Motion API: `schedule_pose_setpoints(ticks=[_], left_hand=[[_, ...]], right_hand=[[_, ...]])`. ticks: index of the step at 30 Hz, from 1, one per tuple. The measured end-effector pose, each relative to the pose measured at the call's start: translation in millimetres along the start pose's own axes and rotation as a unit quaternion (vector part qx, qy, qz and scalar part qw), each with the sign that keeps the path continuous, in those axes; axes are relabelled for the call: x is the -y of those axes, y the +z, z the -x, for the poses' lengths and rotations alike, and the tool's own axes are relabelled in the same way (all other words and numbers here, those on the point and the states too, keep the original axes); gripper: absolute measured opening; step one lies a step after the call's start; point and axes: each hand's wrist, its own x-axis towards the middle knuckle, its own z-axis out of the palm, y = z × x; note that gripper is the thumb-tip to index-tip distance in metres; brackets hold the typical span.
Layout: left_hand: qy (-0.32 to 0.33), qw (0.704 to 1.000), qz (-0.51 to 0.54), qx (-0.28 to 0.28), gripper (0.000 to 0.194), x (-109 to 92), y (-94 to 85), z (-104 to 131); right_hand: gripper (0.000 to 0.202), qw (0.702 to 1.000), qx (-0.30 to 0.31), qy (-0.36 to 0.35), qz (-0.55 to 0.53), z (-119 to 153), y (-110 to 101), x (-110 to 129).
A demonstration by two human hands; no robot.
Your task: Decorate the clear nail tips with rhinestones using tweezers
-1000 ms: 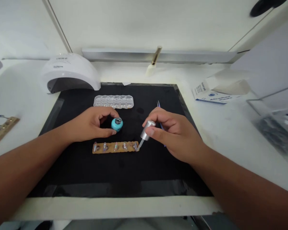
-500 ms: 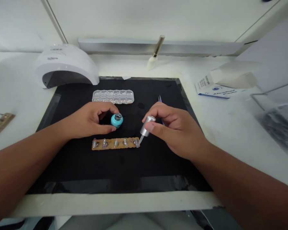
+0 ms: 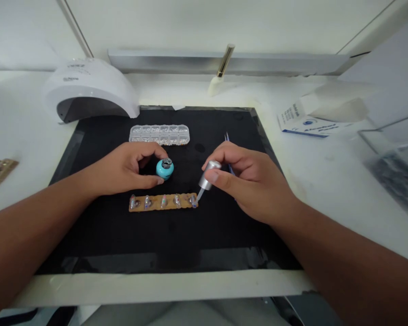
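Between its thumb and fingers, my left hand (image 3: 132,167) grips an uncapped turquoise nail polish bottle (image 3: 165,169), mouth upward. My right hand (image 3: 246,179) pinches the silver cap of a nail polish brush (image 3: 209,177), tilted so that its bristles point down to the left. The brush tip meets the rightmost of several shiny, iridescent false nails (image 3: 192,201). These nails stand in a row on a tan strip (image 3: 154,203), which lies on a black mat (image 3: 149,235). Blue tweezers (image 3: 227,137) show partly behind my right hand.
A clear compartment box (image 3: 159,135) of tiny pieces lies beyond my hands. A white nail lamp (image 3: 91,88) stands back left, a gold-capped bottle (image 3: 221,70) at the back. At right is an alcohol pad box (image 3: 321,115); another strip (image 3: 2,174) sits far left.
The camera view has shifted slightly. Both hands keep their grips, and the brush tip stays at the rightmost nail, with hardly any visible movement.
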Motion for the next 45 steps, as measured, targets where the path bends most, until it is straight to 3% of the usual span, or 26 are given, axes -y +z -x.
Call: schedule_pose_setpoints(ticks=[45], left_hand=[[-0.002, 1.000, -0.007, 0.002, 0.023, -1.4, 1.0, -0.8]], right_hand=[[0.021, 0.999, -0.029, 0.005, 0.025, -1.7, 0.0, 1.7]])
